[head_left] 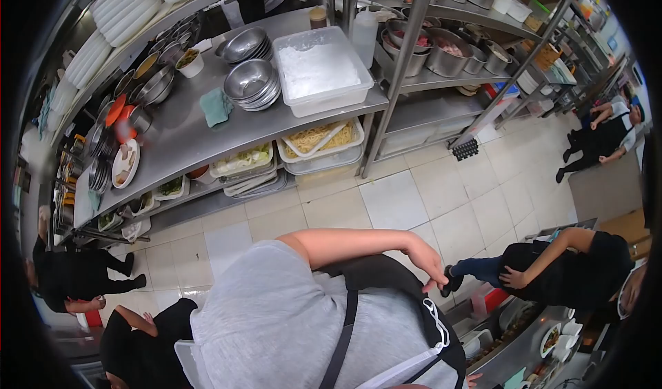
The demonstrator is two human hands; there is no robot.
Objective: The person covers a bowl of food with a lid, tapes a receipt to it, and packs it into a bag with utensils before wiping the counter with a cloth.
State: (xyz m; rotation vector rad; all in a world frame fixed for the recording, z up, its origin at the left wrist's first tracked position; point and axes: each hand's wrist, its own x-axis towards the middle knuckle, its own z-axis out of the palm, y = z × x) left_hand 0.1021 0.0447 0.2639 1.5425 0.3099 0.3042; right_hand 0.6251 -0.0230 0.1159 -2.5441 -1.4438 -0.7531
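Note:
My left hand (pixel 426 259) hangs in front of my black apron (pixel 393 272), fingers loosely bent and a little apart, with nothing visible in it. A white cord (pixel 434 327) dangles on the apron just beneath those fingers. Only some fingertips of my right hand (pixel 473 380) show at the bottom edge, close to the counter (pixel 507 351) with dishes; the rest is cut off, and what it holds, if anything, cannot be made out. On that counter are a plate of food (pixel 550 339) and white cups (pixel 569 334).
A steel table (pixel 200 137) holds a tub of white powder (pixel 321 72), stacked metal bowls (pixel 252 82) and a green cloth (pixel 216 106). Below sits a tray of noodles (pixel 321 141). One person (pixel 552 265) stands at right, others at left and far right.

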